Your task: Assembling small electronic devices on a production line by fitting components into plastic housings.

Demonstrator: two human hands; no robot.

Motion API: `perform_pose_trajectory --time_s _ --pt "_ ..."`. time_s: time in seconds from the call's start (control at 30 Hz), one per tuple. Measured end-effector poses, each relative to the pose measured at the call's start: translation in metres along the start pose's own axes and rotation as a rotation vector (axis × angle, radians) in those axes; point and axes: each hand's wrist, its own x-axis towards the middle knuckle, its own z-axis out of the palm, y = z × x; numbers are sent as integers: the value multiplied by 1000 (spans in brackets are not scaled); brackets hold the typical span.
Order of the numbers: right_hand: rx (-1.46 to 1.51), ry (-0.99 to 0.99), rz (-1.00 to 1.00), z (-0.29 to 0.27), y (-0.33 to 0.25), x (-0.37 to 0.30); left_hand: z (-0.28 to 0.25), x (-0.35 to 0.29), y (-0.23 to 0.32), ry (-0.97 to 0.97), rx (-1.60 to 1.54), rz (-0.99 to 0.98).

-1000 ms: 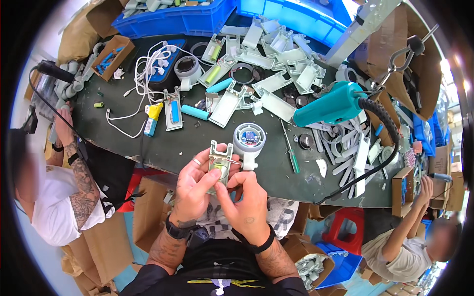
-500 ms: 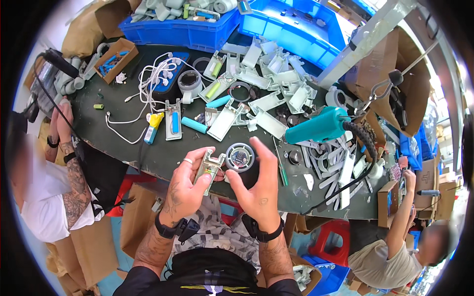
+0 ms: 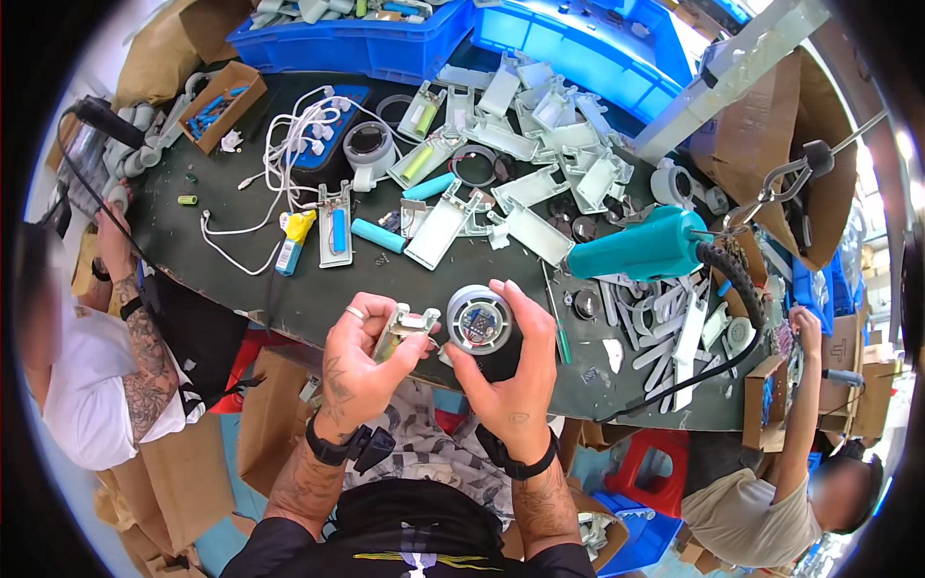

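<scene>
My left hand (image 3: 358, 364) grips a pale green-white plastic housing (image 3: 404, 329), thumb laid across its front. Between the thumb and fingers of my right hand (image 3: 513, 390) is a round grey ring-shaped head (image 3: 481, 321) with a small circuit board in its centre. The two parts are held side by side above the table's near edge; a small gap shows between them. Beyond my hands lie a blue cylindrical battery cell (image 3: 378, 235), a housing with a blue cell in it (image 3: 335, 227) and a yellow-and-blue tube (image 3: 294, 244).
A teal electric screwdriver (image 3: 636, 247) hangs at the right on a black cable. Many pale housings (image 3: 564, 144) are heaped at the back, before blue bins (image 3: 352, 48). White cables (image 3: 299, 144) lie left; handle strips (image 3: 689, 347) lie right. Co-workers sit on both sides.
My right fingers have closed round the round head, which now sits slightly right and lower, its face tilted differently. My left hand has tilted the housing and stays near the same place.
</scene>
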Motion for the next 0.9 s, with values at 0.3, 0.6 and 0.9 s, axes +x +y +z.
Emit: perform_pose_trajectory --time_s 0.3,0.6,0.9 --pt "50 43 -77 -1 7 -3 1 0 7 -67 110 80" --pt "251 60 -248 3 19 -16 -33 13 -11 -230 156 342" --pt "253 143 -326 6 17 -29 -42 12 -26 -325 -11 274"
